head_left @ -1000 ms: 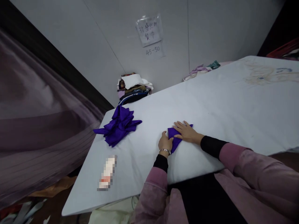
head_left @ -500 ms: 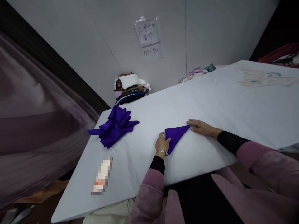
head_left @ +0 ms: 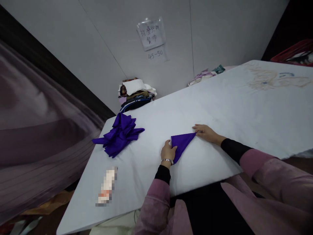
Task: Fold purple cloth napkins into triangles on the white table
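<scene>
A purple cloth napkin (head_left: 181, 143), folded into a triangle, lies on the white tabletop (head_left: 146, 182) in front of me. At its left side is my left hand (head_left: 168, 151), thumb over the cloth and fingers curled along the edge. My right hand (head_left: 206, 133) holds the napkin's pointed right corner between thumb and fingers. Part of the lower left of the napkin is hidden by my left hand. Further left sits a loose, spread heap of purple napkins (head_left: 119, 135).
A blurred-out pale object (head_left: 107, 186) lies on the table's left part. Beyond the far edge are a stack of folded clothes (head_left: 135, 94) and more fabric (head_left: 204, 76). A handwritten sign (head_left: 151, 34) hangs on the wall. A red basket (head_left: 293, 52) is at far right.
The right hand has drawn in slightly, its thumb and fingers now closed on the napkin's corner. The left hand keeps its place on the cloth. The whole view has shifted a little.
</scene>
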Available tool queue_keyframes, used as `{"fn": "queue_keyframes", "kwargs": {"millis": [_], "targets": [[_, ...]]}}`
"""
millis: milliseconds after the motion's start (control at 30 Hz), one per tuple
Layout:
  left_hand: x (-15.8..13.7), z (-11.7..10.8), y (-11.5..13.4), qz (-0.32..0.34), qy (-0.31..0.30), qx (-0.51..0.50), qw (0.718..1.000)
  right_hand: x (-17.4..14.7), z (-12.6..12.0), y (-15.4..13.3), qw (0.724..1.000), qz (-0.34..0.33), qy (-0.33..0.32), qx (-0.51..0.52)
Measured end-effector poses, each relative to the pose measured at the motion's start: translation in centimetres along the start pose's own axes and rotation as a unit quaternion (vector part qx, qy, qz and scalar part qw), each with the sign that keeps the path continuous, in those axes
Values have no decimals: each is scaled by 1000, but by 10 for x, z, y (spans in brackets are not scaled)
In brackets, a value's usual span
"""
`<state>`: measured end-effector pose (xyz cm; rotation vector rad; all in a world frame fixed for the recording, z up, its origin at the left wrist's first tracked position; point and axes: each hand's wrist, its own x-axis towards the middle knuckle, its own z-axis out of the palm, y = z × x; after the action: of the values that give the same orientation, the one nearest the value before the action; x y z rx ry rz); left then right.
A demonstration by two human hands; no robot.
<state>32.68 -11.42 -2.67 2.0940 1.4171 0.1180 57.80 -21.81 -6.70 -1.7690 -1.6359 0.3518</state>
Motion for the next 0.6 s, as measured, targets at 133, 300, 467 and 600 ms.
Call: {"fn": "queue_keyframes", "kwargs": {"millis": [133, 300, 467, 600], "targets": [[-4, 2, -2, 44, 34, 38, 998, 0, 1, 0, 999, -27, -2, -39], [-9, 6, -6, 214, 100, 158, 959, 1, 0, -2, 997, -40, -3, -66], [-6, 9, -9, 404, 54, 258, 876, 2, 2, 0, 997, -47, 8, -65], [0, 8, -6, 464, 1, 307, 831, 2, 5, 2, 997, -39, 13, -67]]}}
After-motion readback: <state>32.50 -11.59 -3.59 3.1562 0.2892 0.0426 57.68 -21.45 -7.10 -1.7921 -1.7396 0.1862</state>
